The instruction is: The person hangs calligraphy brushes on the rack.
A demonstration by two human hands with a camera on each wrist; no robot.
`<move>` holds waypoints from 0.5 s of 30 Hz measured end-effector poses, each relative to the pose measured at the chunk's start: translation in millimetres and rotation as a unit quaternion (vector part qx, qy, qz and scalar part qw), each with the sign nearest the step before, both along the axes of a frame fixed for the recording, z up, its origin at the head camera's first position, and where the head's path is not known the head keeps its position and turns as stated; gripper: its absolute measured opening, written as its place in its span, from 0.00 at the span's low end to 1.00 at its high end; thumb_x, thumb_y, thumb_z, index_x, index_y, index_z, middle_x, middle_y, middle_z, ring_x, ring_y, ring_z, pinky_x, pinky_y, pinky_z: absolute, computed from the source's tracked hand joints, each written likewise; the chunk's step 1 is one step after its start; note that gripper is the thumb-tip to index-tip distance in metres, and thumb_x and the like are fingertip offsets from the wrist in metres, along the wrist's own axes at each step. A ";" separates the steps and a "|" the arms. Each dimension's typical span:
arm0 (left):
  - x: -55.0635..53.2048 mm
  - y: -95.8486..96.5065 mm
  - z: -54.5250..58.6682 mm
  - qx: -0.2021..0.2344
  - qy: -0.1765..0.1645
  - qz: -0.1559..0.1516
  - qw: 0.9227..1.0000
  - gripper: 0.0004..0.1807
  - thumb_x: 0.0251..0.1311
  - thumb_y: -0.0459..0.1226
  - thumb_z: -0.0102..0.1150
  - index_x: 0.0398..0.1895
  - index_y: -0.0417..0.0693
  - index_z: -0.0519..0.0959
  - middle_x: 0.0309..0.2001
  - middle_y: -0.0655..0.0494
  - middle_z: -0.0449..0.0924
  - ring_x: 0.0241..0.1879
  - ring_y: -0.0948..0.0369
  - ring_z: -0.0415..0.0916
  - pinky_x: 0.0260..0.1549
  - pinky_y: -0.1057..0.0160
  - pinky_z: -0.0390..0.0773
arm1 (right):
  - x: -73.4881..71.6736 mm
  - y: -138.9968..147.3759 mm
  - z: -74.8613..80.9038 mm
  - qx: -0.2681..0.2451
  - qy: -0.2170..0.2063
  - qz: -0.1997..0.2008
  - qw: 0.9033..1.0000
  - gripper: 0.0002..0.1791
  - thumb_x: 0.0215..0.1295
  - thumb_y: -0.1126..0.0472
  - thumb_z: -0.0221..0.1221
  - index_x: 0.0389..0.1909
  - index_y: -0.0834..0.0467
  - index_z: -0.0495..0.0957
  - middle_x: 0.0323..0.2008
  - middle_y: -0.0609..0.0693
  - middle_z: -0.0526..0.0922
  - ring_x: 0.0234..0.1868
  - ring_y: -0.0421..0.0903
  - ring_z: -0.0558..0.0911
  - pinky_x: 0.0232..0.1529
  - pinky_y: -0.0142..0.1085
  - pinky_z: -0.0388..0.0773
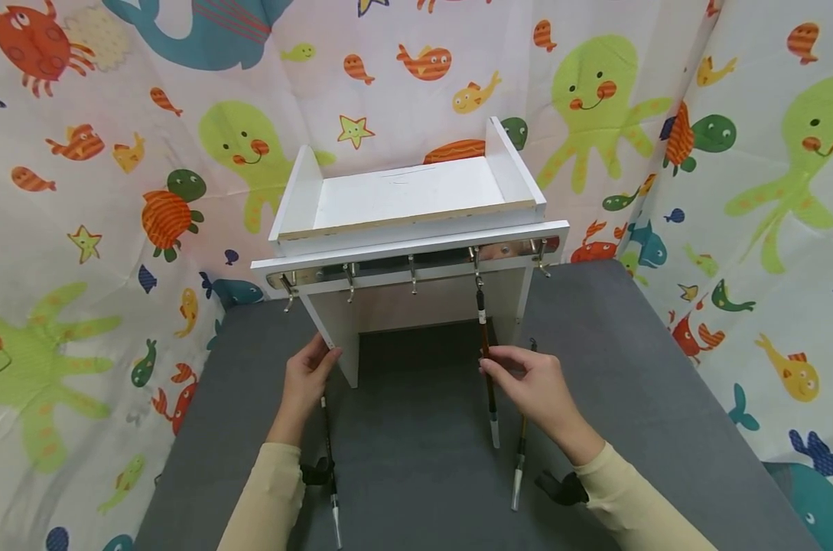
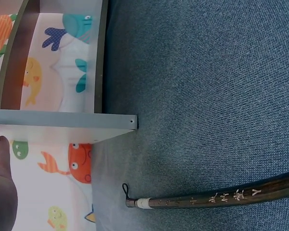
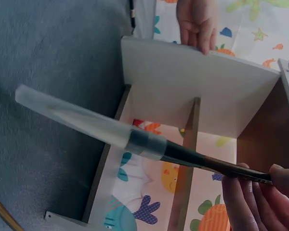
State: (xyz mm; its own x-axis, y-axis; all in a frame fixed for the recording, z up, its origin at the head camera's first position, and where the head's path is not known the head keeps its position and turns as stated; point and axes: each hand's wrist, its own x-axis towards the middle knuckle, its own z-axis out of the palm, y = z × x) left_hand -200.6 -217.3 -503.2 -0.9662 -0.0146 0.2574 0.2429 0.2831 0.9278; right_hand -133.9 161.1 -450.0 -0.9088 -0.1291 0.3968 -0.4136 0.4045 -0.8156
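Observation:
A white shelf unit with a row of metal hooks along its front stands on the grey surface. My left hand holds the shelf's left side panel near its front edge. With thumb and fingertips, my right hand pinches a dark calligraphy brush by its handle. That brush is upright, its top loop at one of the hooks on the right and its clear-capped tip pointing down. Whether the loop is over the hook is too small to tell.
A second capped brush lies on the grey cloth beside my left forearm. Another brush lies below my right hand. Behind and at both sides hangs a curtain printed with sea animals.

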 end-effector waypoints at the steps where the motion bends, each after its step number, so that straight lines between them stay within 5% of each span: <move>1: -1.3 -1.0 -3.0 -0.002 0.000 0.004 1.000 0.27 0.68 0.29 0.60 0.70 0.35 0.70 0.66 0.36 0.73 0.64 0.45 0.73 0.51 0.76 0.76 | -2.4 -0.5 -1.3 0.002 0.002 -0.004 1.000 0.11 0.64 0.62 0.68 0.46 0.62 0.86 0.38 0.49 0.90 0.37 0.42 0.89 0.41 0.32 0.86; 8: -7.9 -5.6 -20.9 -0.004 0.007 0.010 1.000 0.27 0.69 0.35 0.62 0.70 0.41 0.72 0.66 0.41 0.75 0.64 0.49 0.75 0.51 0.76 0.77 | -14.9 -1.6 -12.5 0.000 0.013 -0.009 1.000 0.12 0.63 0.63 0.69 0.46 0.61 0.86 0.41 0.53 0.90 0.38 0.46 0.89 0.41 0.39 0.87; 15: -5.2 -2.2 -13.3 0.014 0.002 0.008 1.000 0.27 0.68 0.31 0.61 0.69 0.37 0.72 0.65 0.38 0.74 0.63 0.51 0.75 0.52 0.76 0.77 | -18.3 1.8 -17.9 -0.017 0.019 0.001 1.000 0.16 0.65 0.64 0.68 0.53 0.61 0.84 0.46 0.55 0.89 0.45 0.49 0.89 0.46 0.26 0.83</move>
